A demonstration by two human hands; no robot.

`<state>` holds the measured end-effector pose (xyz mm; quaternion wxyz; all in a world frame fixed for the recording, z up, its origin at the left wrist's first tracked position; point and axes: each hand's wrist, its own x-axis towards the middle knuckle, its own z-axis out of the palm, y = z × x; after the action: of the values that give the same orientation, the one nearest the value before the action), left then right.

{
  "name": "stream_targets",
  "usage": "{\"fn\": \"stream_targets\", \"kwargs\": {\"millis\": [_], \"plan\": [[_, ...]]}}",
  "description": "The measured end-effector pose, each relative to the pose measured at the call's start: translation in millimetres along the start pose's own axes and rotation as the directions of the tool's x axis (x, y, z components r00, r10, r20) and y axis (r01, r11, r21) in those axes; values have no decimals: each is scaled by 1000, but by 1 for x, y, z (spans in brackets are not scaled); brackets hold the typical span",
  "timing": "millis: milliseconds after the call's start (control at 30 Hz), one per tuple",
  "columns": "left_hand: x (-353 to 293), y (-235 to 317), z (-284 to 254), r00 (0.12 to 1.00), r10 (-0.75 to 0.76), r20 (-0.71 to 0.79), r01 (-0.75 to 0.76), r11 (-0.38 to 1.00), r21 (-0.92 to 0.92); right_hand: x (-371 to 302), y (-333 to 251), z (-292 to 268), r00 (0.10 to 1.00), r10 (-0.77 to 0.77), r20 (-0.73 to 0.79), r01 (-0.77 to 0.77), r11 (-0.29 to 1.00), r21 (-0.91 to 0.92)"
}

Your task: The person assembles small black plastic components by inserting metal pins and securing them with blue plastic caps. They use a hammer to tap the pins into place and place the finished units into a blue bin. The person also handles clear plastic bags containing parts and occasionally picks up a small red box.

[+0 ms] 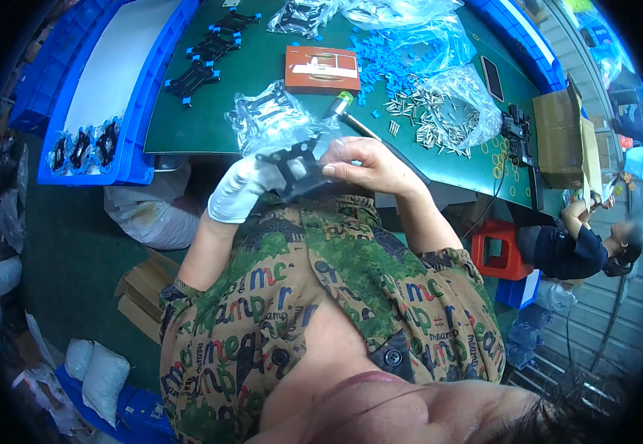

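Observation:
A flat black bracket (297,167) in a clear plastic bag is held between my hands at the near table edge. My left hand (240,189), in a white glove, is closed on the bag's left side. My bare right hand (372,166) pinches the bag and bracket from the right, thumb and fingers together. Just beyond them lies a heap of clear-bagged black parts (268,112). A black-handled tool (368,129) with a yellow-green end lies beside it, passing behind my right hand. Part of the bracket is hidden by my fingers and the shiny film.
An orange box (321,71), blue clips (389,65), metal pins (426,122) and a phone (491,78) lie on the green table. Black brackets with blue ends (192,78) lie left. A blue bin (143,169) stands left; a cardboard box (558,140), red stool (496,250) and co-worker (584,248) right.

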<state>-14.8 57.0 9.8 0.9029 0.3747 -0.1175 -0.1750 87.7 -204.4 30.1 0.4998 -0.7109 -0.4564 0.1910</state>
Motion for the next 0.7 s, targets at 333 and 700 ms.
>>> {"fn": "stream_targets", "kwargs": {"millis": [333,700], "plan": [[12,0,14,956,-176,-236,267,857,441,4,1,15,951,308,-26,-269,867,418],[17,-36,-7,932,41,-361,17,987,157,-13,0,39,953,261,-156,-252,965,77]]}}
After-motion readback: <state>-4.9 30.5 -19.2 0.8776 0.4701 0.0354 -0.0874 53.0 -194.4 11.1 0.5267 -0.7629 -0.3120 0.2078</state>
